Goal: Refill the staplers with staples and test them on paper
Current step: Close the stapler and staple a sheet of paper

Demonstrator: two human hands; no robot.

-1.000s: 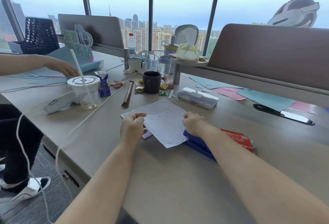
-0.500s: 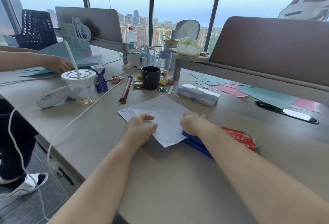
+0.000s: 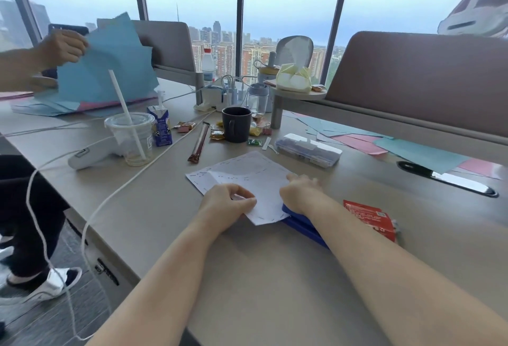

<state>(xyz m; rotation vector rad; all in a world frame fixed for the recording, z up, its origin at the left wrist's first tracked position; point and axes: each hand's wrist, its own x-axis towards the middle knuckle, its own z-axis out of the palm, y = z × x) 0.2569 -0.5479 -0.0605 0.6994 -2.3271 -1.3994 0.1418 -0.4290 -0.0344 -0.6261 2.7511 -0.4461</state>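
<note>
Right at the near middle of the desk (image 3: 275, 277) lies the blue stapler (image 3: 301, 223), mostly covered: only its front end and one long side show from under the right wrist. The white paper (image 3: 247, 174), a sheet with rows of small dark marks along its edges, lies flat just beyond it. The sheet's near right edge runs up against the stapler's front, though whether it sits inside the mouth cannot be told.

The right hand (image 3: 299, 194) rests on top of the stapler with its heel, the knuckles reaching forward over the sheet. From behind, it is not clear how far the fingers are bent or whether they close round anything. The left hand (image 3: 228, 200) is on the sheet's near left edge, its fingers curled in and its thumb meeting them, pinching the paper narrowly.

Just to the right of the stapler, partly behind the right forearm, lies a red box (image 3: 371, 216). Beyond the paper is a clear plastic case (image 3: 308, 150), and further back a dark mug (image 3: 236, 124) among small wrapped sweets. To the left stand a plastic cup (image 3: 130, 137) with a white straw and a small blue carton (image 3: 160, 126). A white cable (image 3: 123, 186) runs across the desk and hangs off its left edge. Pink and pale blue sheets (image 3: 412, 150) lie spread at the right, by the partition. At the far left another person's hand (image 3: 63, 49) holds up a blue sheet (image 3: 110, 65).
</note>
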